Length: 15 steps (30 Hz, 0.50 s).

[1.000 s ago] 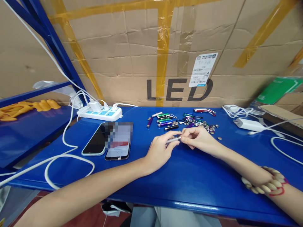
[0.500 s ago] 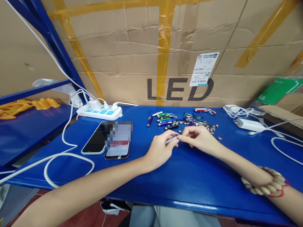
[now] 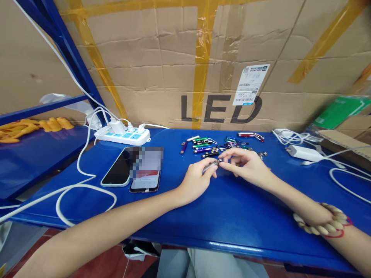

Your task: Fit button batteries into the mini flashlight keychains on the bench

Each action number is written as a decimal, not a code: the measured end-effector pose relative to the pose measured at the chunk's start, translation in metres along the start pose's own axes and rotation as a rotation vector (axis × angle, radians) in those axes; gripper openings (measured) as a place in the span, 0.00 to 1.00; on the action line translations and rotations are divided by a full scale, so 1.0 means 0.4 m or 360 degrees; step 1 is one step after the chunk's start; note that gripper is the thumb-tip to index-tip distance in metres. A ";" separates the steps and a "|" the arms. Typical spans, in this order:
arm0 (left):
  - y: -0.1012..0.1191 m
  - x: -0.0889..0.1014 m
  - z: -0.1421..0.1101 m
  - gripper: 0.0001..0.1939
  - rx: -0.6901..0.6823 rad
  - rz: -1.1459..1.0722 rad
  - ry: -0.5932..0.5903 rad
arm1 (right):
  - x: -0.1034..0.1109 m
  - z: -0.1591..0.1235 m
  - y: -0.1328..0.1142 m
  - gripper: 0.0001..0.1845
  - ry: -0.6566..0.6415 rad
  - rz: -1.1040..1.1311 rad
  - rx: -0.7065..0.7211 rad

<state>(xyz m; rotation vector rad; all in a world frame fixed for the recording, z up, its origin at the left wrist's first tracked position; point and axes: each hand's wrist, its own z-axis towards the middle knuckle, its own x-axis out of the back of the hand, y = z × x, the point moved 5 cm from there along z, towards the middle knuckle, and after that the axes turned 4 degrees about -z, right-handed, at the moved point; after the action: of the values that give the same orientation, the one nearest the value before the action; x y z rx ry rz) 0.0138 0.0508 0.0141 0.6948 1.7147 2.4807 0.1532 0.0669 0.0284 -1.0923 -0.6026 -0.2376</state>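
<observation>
My left hand (image 3: 195, 178) grips a small silver keychain flashlight (image 3: 211, 166) just above the blue table (image 3: 226, 216). My right hand (image 3: 246, 166) pinches at the flashlight's right end with thumb and forefinger; what sits between those fingertips is too small to make out. Behind my hands lies a row of little coloured flashlights (image 3: 201, 146) with carabiner clips, and beside them a scatter of button batteries (image 3: 262, 155).
Two phones (image 3: 131, 172) lie left of my hands. A white power strip (image 3: 123, 136) with chargers and looping cables (image 3: 78, 193) sits farther left. A white adapter (image 3: 303, 153) and cords lie at right. A large cardboard box (image 3: 220, 58) marked LED stands behind the table.
Both hands have lifted a little and shifted toward the back of the table with the flashlight. My right fingers have spread more at its end.
</observation>
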 end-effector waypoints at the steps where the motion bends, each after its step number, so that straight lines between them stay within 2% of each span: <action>1: 0.001 0.000 0.000 0.11 0.0005 -0.0002 0.0001 | 0.001 0.001 -0.002 0.17 -0.0012 -0.0013 0.0015; 6: 0.002 -0.001 0.001 0.11 0.0033 -0.0018 -0.0016 | -0.002 0.004 -0.007 0.15 -0.0071 -0.0030 0.0103; 15: 0.007 -0.003 -0.004 0.10 -0.0008 -0.0040 -0.0061 | 0.004 0.002 -0.008 0.13 -0.0006 -0.0021 0.0141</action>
<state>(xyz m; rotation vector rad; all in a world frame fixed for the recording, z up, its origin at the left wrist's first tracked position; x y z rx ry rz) 0.0149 0.0479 0.0159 0.7105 1.6930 2.4381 0.1528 0.0664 0.0321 -1.0038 -0.6182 -0.2185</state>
